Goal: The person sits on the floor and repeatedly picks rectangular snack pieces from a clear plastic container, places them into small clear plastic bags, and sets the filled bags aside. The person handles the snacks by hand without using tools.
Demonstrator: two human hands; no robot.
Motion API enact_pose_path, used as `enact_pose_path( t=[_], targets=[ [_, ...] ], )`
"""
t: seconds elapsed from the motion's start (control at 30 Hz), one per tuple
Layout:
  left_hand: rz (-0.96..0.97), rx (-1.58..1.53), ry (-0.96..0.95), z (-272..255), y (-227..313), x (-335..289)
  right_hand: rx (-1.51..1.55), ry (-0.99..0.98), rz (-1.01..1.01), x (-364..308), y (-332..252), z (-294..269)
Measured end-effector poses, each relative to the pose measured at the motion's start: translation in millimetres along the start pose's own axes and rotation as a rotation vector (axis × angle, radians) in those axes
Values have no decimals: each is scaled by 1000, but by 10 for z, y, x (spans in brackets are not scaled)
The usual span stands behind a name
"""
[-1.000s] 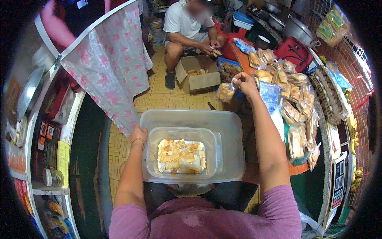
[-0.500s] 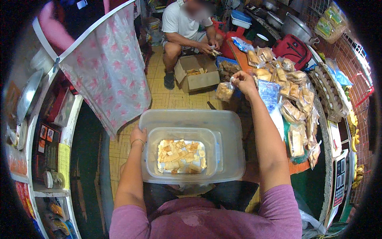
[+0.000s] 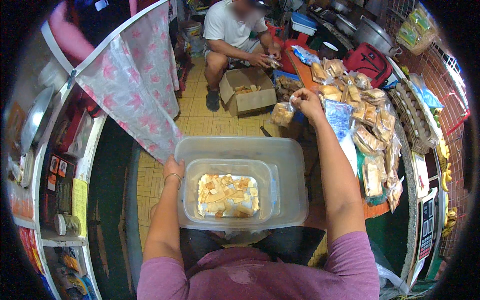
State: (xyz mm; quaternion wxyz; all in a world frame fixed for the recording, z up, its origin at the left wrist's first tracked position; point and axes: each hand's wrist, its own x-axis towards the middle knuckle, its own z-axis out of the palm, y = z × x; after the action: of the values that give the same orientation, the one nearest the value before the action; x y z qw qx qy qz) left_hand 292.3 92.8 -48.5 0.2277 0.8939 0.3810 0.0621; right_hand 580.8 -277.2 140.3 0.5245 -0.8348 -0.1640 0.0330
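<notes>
I have the right hand [image 3: 309, 105] out ahead and above the floor [image 3: 200, 125], its fingers [image 3: 298, 95] pinched narrow on the gathered top of a small clear bag [image 3: 282, 115], which hangs below them with tan pieces inside. My left hand [image 3: 173, 169] is on the left rim of the large translucent tub [image 3: 291, 175]; I can't tell how tightly its fingers close there. Inside that tub sits a smaller clear container [image 3: 230, 164] with flat golden-brown pieces [image 3: 227, 194] spread over its bottom. To my right, the orange tabletop [image 3: 376, 212] carries a heap of filled bags [image 3: 371, 177], just beyond the right forearm. Past the tub, a co-worker [image 3: 227, 27] in a white shirt crouches behind an open cardboard box [image 3: 256, 104].
</notes>
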Motion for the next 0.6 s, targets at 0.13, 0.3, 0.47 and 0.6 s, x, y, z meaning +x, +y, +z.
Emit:
enact_pose_path(
  t=[0.13, 0.3, 0.47, 0.6],
  targets=[
    [27, -12, 18, 11, -11, 3, -16, 2, 17, -26, -59, 2],
    [15, -24, 34, 15, 9, -14, 3, 7, 16, -32, -63, -6],
    [-32, 3, -38, -59, 51, -39, -7, -1, -15, -17, -24, -2],
    [-37, -17, -56, -46, 45, -21, 10, 1, -16, -11, -22, 11]
  ],
)
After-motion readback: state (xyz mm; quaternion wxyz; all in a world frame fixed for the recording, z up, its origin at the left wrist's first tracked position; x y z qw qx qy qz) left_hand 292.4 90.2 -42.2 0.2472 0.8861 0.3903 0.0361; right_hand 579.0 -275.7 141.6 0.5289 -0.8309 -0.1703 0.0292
